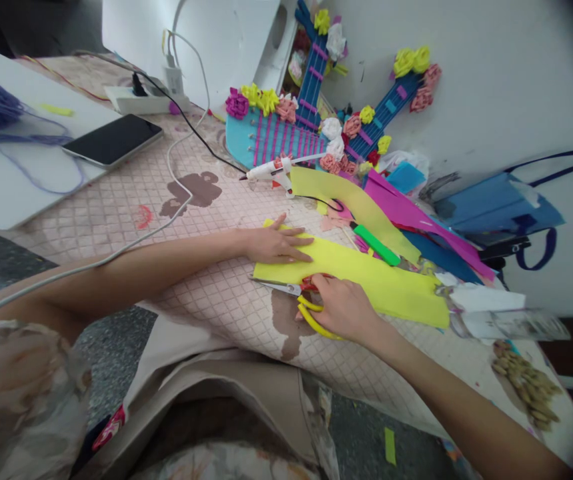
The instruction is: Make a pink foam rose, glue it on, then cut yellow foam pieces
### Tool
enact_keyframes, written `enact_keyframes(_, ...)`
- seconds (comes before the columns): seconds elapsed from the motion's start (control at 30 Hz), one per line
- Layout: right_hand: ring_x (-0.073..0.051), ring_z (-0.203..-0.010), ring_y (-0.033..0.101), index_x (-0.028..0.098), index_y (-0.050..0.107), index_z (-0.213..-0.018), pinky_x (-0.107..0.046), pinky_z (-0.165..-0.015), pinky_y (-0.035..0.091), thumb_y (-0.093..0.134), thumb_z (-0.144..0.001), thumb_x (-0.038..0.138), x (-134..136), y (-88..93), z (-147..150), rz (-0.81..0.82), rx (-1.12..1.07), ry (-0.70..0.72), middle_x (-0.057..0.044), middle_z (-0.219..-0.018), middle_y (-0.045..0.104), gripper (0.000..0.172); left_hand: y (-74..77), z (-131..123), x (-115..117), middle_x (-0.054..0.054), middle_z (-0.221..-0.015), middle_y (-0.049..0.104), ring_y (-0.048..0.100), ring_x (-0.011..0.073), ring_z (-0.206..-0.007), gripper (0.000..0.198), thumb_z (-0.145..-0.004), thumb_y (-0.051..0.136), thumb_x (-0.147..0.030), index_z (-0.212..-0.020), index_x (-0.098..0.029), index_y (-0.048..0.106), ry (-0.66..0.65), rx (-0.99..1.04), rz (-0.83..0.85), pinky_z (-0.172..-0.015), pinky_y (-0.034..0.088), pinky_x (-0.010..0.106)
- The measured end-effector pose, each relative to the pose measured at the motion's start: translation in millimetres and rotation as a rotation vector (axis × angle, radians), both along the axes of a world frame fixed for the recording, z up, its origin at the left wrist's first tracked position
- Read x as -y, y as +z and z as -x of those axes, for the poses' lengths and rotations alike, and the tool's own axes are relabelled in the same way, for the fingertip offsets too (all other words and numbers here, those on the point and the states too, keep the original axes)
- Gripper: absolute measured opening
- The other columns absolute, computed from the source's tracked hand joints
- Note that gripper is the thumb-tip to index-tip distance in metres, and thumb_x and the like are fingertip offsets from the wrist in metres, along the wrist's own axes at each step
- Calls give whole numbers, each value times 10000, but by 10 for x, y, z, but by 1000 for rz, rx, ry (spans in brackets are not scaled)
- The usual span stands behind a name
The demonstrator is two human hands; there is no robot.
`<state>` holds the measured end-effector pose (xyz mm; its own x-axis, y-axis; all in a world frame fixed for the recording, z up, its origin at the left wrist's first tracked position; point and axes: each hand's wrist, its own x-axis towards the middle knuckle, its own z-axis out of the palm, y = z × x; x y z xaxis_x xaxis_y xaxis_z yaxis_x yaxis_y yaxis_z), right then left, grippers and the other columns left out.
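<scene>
Scissors [293, 289] clamped in R hand [343, 303], pointing left along near edge of yellow strip [381, 280]; can't tell on my feed if they touch it. L hand [276, 245] flat on strip's left end, fingers apart. Strip lies L to R, near side of green tool [377, 245] & white glue gun [267, 171]

You can read no words, numbers, brands or signs here; at the near left, a small red patch [109, 429] carries pale marks, too blurred for you to make out as lettering
</scene>
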<state>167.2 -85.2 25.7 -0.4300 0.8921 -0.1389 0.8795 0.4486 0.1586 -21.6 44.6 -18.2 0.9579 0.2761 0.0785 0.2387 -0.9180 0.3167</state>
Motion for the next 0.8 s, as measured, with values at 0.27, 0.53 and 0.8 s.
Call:
enact_keyframes(0.27,-247,-700,651,182,558,-917,-291,-546,344,488,-770,624,-3,-34,-40,-64,-35,86,-70,-743,688,472,-5,-4,0,-2,-1509,197,136,293,-1386,416,-937,326,-311,-1344,-359,399,0,7,12,-1060,-49,580)
enact_keyframes(0.53,-224,-719,650,184,559,-882,-294,-612,416,594,-728,539,143,-18,-193,-104,-214,83,-51,-778,692,389,-19,28,-28,15,-1501,226,135,275,-1389,421,-950,295,-345,-1362,-320,378,-11,57,36,-1075,-17,553)
enact_keyframes(0.8,-239,-825,650,222,575,-955,-322,-661,474,602,-755,346,-292,145,-1193,-248,-296,-311,-54,-944,701,238,121,-107,83,84,-1324,507,425,225,-1244,389,-906,437,-287,-1284,-205,466,82,191,-55,-1073,194,453)
